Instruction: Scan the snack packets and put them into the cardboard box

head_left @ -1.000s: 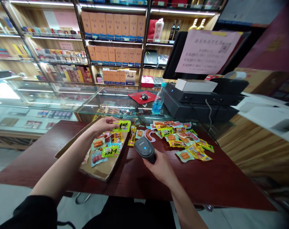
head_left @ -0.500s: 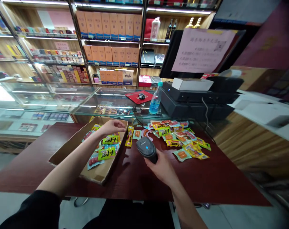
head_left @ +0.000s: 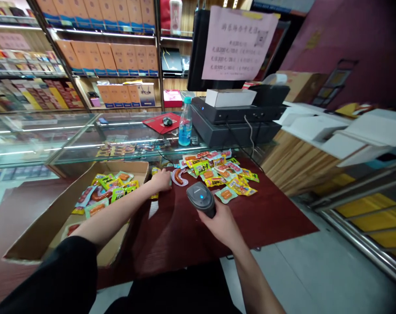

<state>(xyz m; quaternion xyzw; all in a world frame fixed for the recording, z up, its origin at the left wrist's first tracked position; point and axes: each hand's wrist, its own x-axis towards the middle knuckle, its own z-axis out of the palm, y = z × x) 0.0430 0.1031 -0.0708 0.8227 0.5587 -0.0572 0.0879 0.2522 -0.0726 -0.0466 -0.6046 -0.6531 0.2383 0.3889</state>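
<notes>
My right hand (head_left: 222, 222) is wrapped round the handle of a dark grey barcode scanner (head_left: 201, 197), raised above the table, with a blue light lit on its top. My left hand (head_left: 162, 179) reaches down to the table, fingers curled over a small sausage packet that they mostly hide. Just left of those fingers lies a yellow snack packet (head_left: 154, 194), partly covered by the hand. A curved sausage in clear wrap (head_left: 179, 177) lies to their right. Beneath my left forearm, an open cardboard box (head_left: 37, 233) holds several sausage packets (head_left: 114, 187).
A pile of snack packets (head_left: 214, 168) spreads over the dark red table (head_left: 250, 218). Behind are a glass counter (head_left: 126, 131), a blue-capped bottle (head_left: 185, 124), a mouse (head_left: 167, 121) and a monitor with a pink notice (head_left: 237, 48). White boxes (head_left: 315, 124) stand to the right.
My left hand has moved from above the box's right edge down onto the small sausage packet beside it. The view has turned right; the scanner stays in my right hand.
</notes>
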